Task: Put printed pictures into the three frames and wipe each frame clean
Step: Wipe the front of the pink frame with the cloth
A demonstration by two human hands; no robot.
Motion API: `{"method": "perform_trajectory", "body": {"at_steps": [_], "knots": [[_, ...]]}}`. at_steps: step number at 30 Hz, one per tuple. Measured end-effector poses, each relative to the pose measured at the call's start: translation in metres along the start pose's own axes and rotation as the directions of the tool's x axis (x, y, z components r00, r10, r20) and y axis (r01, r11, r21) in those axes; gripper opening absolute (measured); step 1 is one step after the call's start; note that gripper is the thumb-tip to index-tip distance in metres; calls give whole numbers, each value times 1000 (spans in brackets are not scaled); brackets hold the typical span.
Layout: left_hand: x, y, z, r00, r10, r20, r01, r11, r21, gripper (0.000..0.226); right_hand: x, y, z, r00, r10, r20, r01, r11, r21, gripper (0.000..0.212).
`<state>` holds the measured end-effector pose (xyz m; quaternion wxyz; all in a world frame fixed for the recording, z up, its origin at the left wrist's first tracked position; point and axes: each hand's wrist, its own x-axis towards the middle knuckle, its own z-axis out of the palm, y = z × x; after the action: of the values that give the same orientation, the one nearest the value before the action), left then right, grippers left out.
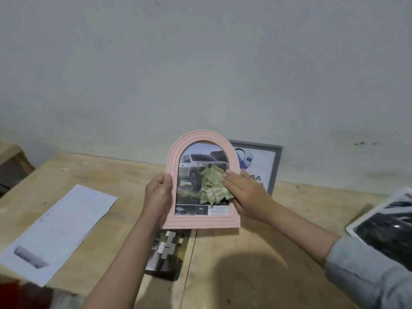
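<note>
Above the wooden table (pixel 256 253), my left hand (pixel 158 195) grips the left edge of the pink arched frame (pixel 176 157), which holds a truck picture (pixel 194 172). My right hand (pixel 245 192), fingers together, presses a green cloth (pixel 211 186) on its glass.

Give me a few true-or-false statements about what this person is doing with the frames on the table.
1. The left hand holds the pink arched frame by its side. True.
2. The right hand presses a green cloth on the frame's front. True.
3. The pink frame is empty. False: it shows a printed picture of a vehicle.
4. The grey frame lies flat on the table. False: it stands behind the pink frame, by the wall.
</note>
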<state>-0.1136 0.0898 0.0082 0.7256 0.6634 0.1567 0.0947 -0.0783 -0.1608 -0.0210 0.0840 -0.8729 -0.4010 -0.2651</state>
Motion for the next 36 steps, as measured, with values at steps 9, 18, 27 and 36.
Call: {"method": "perform_trajectory", "body": {"at_steps": [9,18,27,36], "knots": [[-28,15,45,998,58,-28,-60,995,-83,31,-69,-14,-33,997,34,75,-49,978,203,59],[-48,42,66,987,156,-42,-156,988,18,39,-36,13,-130,925,220,309,-361,761,539,32],[-68,55,84,975,211,69,-209,977,-41,35,9,58,-133,997,13,-77,-26,985,-172,79],[-66,58,64,986,165,9,-164,985,-46,25,-53,22,-87,983,-156,-93,143,981,-134,57]]}}
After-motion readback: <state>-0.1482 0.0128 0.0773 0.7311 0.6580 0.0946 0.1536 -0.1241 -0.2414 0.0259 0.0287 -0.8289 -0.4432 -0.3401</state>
